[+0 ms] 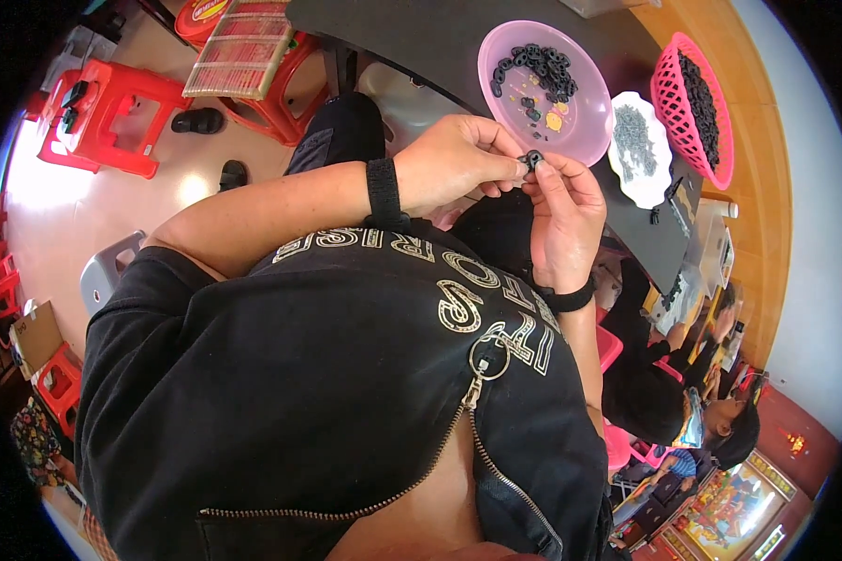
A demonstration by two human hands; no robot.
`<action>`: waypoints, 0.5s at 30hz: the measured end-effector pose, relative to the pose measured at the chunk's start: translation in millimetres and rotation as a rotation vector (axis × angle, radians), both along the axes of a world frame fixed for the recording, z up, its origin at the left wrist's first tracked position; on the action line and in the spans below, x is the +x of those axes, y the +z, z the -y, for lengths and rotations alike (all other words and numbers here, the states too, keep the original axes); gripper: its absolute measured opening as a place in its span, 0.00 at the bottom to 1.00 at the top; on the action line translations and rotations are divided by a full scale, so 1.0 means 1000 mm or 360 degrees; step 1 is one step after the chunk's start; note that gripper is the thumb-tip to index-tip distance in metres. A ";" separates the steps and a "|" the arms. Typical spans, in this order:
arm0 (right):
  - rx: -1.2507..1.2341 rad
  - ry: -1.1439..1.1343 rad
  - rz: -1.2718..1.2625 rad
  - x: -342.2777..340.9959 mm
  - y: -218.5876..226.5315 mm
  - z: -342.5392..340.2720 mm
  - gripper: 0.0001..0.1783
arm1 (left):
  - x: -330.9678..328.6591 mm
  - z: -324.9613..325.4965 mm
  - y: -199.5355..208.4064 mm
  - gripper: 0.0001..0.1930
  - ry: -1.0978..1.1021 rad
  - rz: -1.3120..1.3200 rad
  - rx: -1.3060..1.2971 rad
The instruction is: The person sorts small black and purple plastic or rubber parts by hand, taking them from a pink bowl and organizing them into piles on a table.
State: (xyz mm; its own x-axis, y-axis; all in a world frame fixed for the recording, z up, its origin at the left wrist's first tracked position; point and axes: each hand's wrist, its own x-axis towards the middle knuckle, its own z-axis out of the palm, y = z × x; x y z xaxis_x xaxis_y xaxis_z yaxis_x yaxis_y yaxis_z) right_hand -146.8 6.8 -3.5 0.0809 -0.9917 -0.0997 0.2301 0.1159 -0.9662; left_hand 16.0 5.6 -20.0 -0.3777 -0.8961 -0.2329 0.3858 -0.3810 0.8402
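Close in front of my chest, my two hands hold one small black ring-shaped part (532,160) between them. My left hand (454,166) pinches it with thumb and fingers from one side. From the other side my right hand (565,217) grips it, thumb tip against it; the fingers hide much of its shape. Just beyond my hands sits a pink-purple basin (585,140) with a heap of similar black parts (544,71) and some yellow bits. To its right a white scalloped dish (647,194) carries many small grey pin-like pieces (634,140).
A pink perforated basket (666,98) full of black parts stands at the right of the dark table (393,30). Loose black pieces (655,216) lie near the table's edge. At left are red stools (122,117) and a slatted seat (241,47). Another person (655,397) sits at lower right.
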 end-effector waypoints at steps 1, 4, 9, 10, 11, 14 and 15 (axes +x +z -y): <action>0.0000 -0.0010 -0.0017 0.001 0.000 0.000 0.06 | 0.000 0.000 0.001 0.04 -0.0002 -0.0015 0.0010; -0.0050 -0.0009 -0.0092 0.000 0.000 -0.001 0.06 | 0.000 0.000 0.001 0.05 -0.0001 -0.0003 0.0089; -0.0124 -0.0019 -0.0211 -0.001 0.000 -0.001 0.06 | 0.000 -0.001 0.002 0.06 0.0002 -0.0008 0.0094; -0.0140 -0.0017 -0.0268 -0.002 0.000 -0.001 0.06 | 0.001 -0.001 0.002 0.06 -0.0002 0.0011 0.0062; -0.0140 -0.0017 -0.0268 -0.001 0.000 -0.001 0.06 | 0.001 0.000 0.001 0.06 -0.0003 0.0011 0.0062; -0.0168 -0.0019 -0.0323 -0.001 0.000 -0.002 0.06 | 0.001 0.002 -0.003 0.07 -0.0033 -0.0018 0.0090; -0.0200 0.0001 -0.0359 -0.001 0.001 -0.002 0.07 | 0.001 0.002 -0.004 0.07 -0.0028 -0.0029 0.0080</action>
State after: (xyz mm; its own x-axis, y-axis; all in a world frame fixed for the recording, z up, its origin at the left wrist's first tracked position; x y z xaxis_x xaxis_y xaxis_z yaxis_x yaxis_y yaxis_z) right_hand -147.6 8.9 -2.8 0.0713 -0.9974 0.0087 0.0069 -0.0083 -0.9999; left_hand 17.2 3.8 -23.7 -0.3979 -0.8766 -0.2705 0.3938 -0.4295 0.8127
